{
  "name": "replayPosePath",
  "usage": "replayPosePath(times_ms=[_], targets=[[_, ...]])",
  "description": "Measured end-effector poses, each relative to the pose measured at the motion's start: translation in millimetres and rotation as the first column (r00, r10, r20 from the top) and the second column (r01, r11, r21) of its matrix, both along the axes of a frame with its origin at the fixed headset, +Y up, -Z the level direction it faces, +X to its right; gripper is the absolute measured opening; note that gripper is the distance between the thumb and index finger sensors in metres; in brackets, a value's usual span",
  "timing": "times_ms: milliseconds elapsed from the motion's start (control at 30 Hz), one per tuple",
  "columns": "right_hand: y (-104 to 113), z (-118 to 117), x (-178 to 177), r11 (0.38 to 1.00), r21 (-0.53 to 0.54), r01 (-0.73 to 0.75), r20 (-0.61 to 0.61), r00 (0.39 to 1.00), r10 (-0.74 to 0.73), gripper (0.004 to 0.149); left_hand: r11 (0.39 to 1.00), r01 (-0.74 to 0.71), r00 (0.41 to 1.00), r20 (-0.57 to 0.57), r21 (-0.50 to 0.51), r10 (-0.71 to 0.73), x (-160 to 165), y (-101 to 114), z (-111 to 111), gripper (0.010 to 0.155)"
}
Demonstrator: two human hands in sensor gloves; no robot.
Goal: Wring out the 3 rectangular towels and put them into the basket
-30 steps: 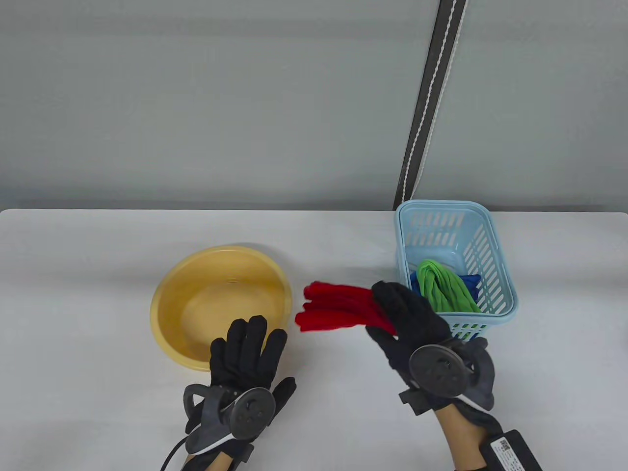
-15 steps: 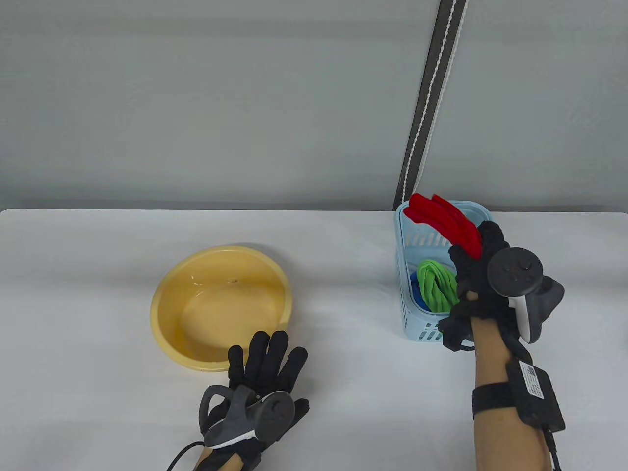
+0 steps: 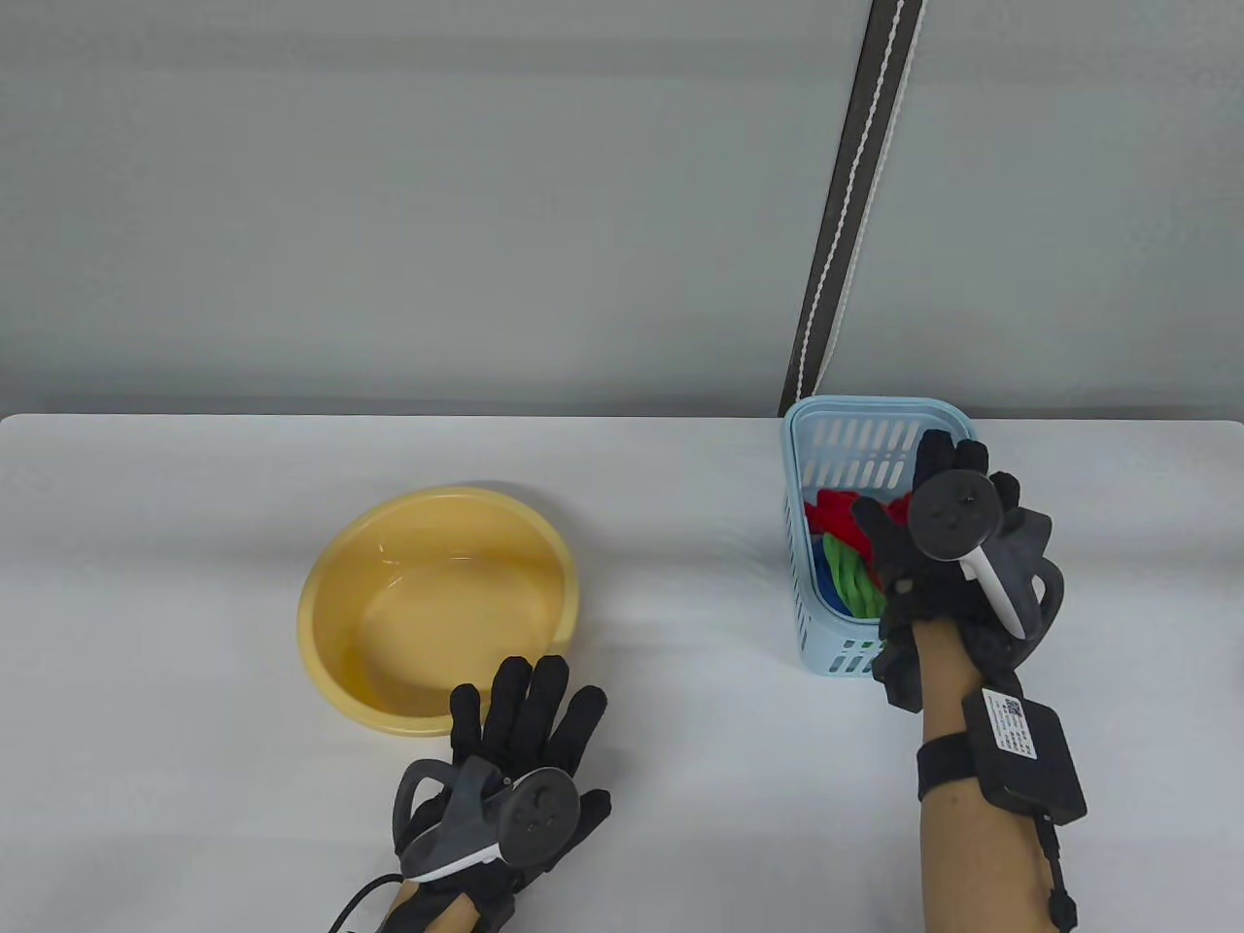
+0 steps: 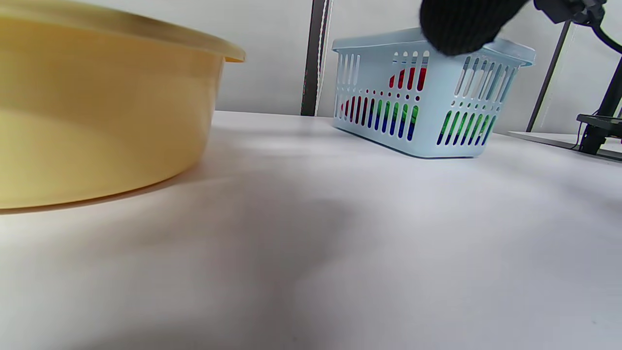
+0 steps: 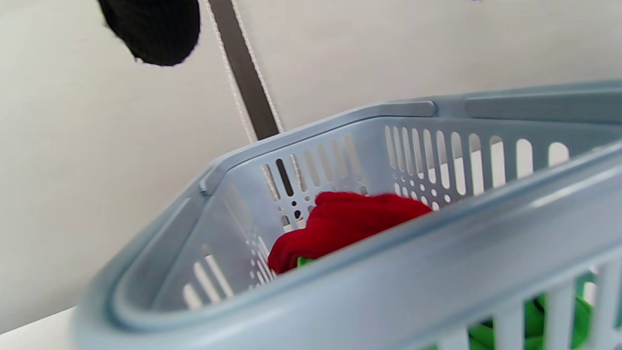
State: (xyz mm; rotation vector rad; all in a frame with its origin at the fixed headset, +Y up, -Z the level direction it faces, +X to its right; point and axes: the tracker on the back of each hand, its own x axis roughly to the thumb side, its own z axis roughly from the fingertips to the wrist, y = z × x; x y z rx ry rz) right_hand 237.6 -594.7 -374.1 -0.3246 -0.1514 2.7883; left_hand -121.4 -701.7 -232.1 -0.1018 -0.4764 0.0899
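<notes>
The red towel (image 3: 834,512) lies inside the light blue basket (image 3: 802,603), bunched against the far-left part, on top of the green towel (image 3: 844,578); a sliver of the blue towel (image 3: 822,581) shows at the green one's left edge. In the right wrist view the red towel (image 5: 342,224) sits just below the basket's rim (image 5: 311,287), with green cloth (image 5: 534,323) showing through the slots of the near wall. In the left wrist view, red, green and blue all show through the side slots of the basket (image 4: 427,116).

Your right hand (image 3: 938,554) hovers over the right half of the basket, back of the hand and tracker turned to the camera. Its thumb (image 3: 875,530) points toward the red towel and its fingertips (image 3: 957,455) reach the far part of the basket. I cannot tell whether this grip has any cloth in it; the palm side is hidden.

Your left hand (image 3: 520,748) lies flat on the white desk (image 3: 194,680), fingers straight and spread, holding nothing, fingertips just beside the near rim of the yellow basin (image 3: 437,607). The basin stands well apart from the basket, to its left.
</notes>
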Motion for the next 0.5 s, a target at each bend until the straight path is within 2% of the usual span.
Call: replayPosePath(times_ms=[300,500], targets=[[6,44,-39,0.997,0.066,-0.042,-0.177,0.983,0.054,0.094,1.0,-0.002,1.0,0.01,-0.014,0.002,0,-1,0,0.094],[-9,77,-72,0.992,0.118,-0.045,-0.305,0.949,0.08,0.095,1.0,0.006,1.0,0.011,-0.03,-0.006,0,-2,-1,0.094]])
